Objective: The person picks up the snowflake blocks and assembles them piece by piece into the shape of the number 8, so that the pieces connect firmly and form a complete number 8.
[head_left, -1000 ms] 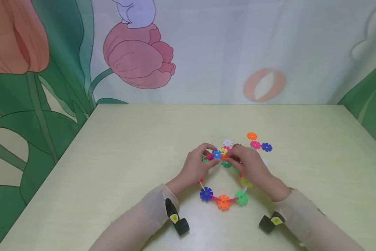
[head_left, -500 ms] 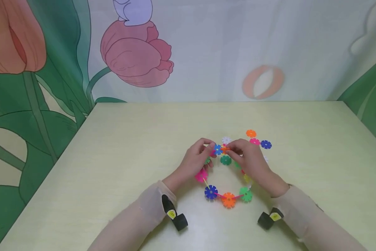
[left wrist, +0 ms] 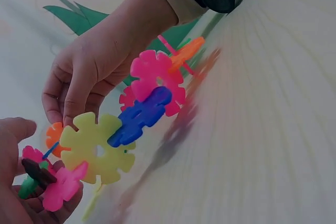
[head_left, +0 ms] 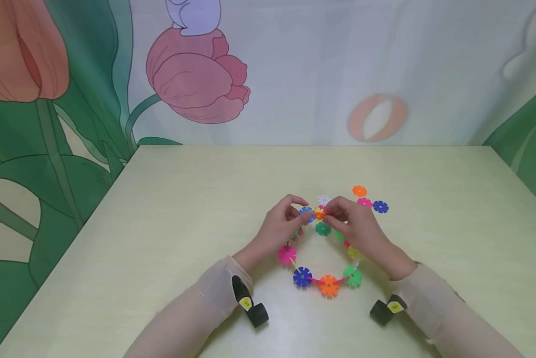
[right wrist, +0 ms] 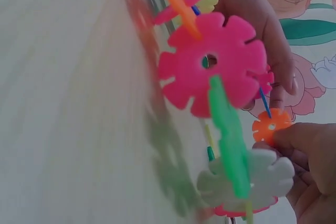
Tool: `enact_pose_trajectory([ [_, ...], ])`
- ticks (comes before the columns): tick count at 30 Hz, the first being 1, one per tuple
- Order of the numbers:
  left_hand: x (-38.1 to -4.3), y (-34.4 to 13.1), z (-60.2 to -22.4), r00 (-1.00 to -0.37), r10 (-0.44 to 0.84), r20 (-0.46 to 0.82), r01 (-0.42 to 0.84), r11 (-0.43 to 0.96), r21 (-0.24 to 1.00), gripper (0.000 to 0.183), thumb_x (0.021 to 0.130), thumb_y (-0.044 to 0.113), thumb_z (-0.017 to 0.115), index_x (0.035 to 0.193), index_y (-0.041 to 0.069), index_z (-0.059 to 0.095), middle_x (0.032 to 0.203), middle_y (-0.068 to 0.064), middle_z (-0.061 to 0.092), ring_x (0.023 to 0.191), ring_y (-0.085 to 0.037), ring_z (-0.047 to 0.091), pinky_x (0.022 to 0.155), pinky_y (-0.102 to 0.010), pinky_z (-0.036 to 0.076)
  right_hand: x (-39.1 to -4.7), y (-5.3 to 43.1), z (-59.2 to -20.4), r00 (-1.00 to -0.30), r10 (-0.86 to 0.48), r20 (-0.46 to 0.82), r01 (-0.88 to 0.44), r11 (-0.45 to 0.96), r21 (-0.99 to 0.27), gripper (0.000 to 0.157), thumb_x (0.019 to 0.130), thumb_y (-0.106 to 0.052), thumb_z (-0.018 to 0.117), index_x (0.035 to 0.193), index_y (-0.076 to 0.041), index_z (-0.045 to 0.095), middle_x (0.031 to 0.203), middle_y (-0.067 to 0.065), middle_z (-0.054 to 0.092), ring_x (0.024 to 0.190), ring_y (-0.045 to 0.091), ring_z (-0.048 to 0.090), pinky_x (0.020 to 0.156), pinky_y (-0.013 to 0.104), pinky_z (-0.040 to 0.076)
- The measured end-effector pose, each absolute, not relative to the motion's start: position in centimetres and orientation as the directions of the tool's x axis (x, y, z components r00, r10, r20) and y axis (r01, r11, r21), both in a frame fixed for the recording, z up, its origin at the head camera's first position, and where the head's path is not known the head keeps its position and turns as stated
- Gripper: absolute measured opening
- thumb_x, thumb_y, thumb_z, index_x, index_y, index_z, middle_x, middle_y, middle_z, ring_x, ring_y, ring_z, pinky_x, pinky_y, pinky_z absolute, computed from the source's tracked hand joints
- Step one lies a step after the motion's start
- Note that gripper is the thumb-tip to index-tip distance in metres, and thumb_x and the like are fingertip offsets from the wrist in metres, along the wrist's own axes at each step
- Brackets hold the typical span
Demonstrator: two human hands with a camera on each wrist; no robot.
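Note:
A chain of coloured plastic snowflake discs, slotted into one another, forms a loop between both hands. My left hand (head_left: 278, 223) pinches a light blue snowflake disc (head_left: 306, 214) at the loop's far side. Right beside it, my right hand (head_left: 356, 226) pinches an orange snowflake disc (head_left: 318, 214) between thumb and forefinger. In the right wrist view the blue disc (right wrist: 264, 101) appears edge-on, meeting the rim of the orange disc (right wrist: 271, 124). Toward the person hang a dark blue disc (head_left: 302, 277), another orange disc (head_left: 328, 286) and a green disc (head_left: 352, 276) of the chain.
Several loose discs lie beyond the right hand, among them an orange one (head_left: 359, 191), a pink one (head_left: 364, 202) and a dark blue one (head_left: 381, 207). Behind the table (head_left: 205, 199) hangs a printed backdrop (head_left: 295, 74) with flowers.
The near part of the chain has swung slightly right, and a pink disc below the left hand has come into view. Both hands stay close together, still pinching the blue and orange discs.

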State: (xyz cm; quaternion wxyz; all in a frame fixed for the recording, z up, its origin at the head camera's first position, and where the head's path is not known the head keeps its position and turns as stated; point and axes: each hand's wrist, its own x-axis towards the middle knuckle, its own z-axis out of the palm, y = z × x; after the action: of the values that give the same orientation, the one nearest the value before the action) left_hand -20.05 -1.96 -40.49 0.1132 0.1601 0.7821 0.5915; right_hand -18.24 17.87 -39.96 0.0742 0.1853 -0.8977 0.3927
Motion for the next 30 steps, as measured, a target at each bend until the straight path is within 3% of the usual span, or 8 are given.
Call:
enact_pose_trajectory([
  [4, -20.1, -1.9, -40.6, -0.916, 0.400, 0.045, 0.181, 0.310, 0.933, 0.032, 0.090, 0.028, 0.067, 0.120, 0.017, 0.060, 0.075, -0.006, 0.055, 0.063, -0.017, 0.053, 0.052, -0.022, 0.043, -18.4, 18.0, -39.8, -0.915, -0.302, 0.269, -0.403, 0.615, -0.678, 0.013, 0.086, -0.005, 0.070, 0.098, -0.005, 0.064, 0.089, 0.008, 0.073, 0.078, 0.020, 0.071, 0.070, 0.018, 0.054],
  [10, -20.1, -1.8, -40.5, -0.926, 0.377, 0.029, 0.187, 0.389, 0.902, 0.023, 0.092, 0.025, 0.065, 0.114, 0.016, 0.064, 0.081, -0.003, 0.058, 0.063, -0.019, 0.057, 0.055, -0.022, 0.043, -18.4, 18.5, -38.8, -0.939, -0.260, 0.227, -0.345, 0.724, -0.598, 0.016, 0.087, -0.013, 0.071, 0.101, -0.006, 0.067, 0.092, 0.006, 0.072, 0.086, 0.021, 0.068, 0.073, 0.029, 0.054],
  [15, -20.0, -1.9, -40.5, -0.932, 0.361, 0.022, 0.181, 0.414, 0.892, 0.024, 0.093, 0.025, 0.064, 0.115, 0.015, 0.063, 0.086, -0.005, 0.060, 0.063, -0.019, 0.059, 0.054, -0.022, 0.042, -18.1, 19.2, -37.6, -0.976, -0.209, 0.056, -0.211, 0.862, -0.462, 0.024, 0.086, -0.026, 0.072, 0.099, -0.007, 0.068, 0.089, 0.007, 0.069, 0.080, 0.020, 0.063, 0.065, 0.031, 0.050],
  [20, -20.0, -2.0, -40.6, -0.934, 0.358, 0.016, 0.165, 0.392, 0.905, 0.020, 0.093, 0.029, 0.063, 0.110, 0.017, 0.063, 0.088, -0.009, 0.061, 0.061, -0.019, 0.058, 0.049, -0.023, 0.041, -17.9, 19.2, -37.1, -0.966, -0.203, -0.161, -0.136, 0.926, -0.352, 0.039, 0.083, -0.037, 0.074, 0.103, -0.006, 0.063, 0.087, 0.006, 0.068, 0.074, 0.017, 0.060, 0.060, 0.029, 0.048],
  [25, -19.9, -1.9, -40.7, -0.933, 0.358, 0.025, 0.169, 0.376, 0.911, 0.016, 0.095, 0.029, 0.060, 0.107, 0.018, 0.062, 0.085, -0.016, 0.063, 0.060, -0.019, 0.057, 0.048, -0.023, 0.038, -17.9, 19.0, -37.4, -0.950, -0.238, -0.203, -0.156, 0.923, -0.353, 0.035, 0.081, -0.031, 0.076, 0.102, -0.006, 0.061, 0.077, 0.003, 0.066, 0.068, 0.015, 0.057, 0.058, 0.025, 0.044],
  [30, -19.8, -1.8, -40.8, -0.929, 0.368, 0.037, 0.187, 0.383, 0.905, 0.016, 0.096, 0.026, 0.059, 0.107, 0.016, 0.062, 0.083, -0.016, 0.064, 0.060, -0.019, 0.057, 0.051, -0.023, 0.037, -18.0, 19.0, -37.5, -0.948, -0.276, -0.161, -0.190, 0.892, -0.411, 0.032, 0.082, -0.023, 0.075, 0.104, -0.005, 0.060, 0.082, 0.005, 0.068, 0.073, 0.016, 0.061, 0.063, 0.027, 0.049],
])
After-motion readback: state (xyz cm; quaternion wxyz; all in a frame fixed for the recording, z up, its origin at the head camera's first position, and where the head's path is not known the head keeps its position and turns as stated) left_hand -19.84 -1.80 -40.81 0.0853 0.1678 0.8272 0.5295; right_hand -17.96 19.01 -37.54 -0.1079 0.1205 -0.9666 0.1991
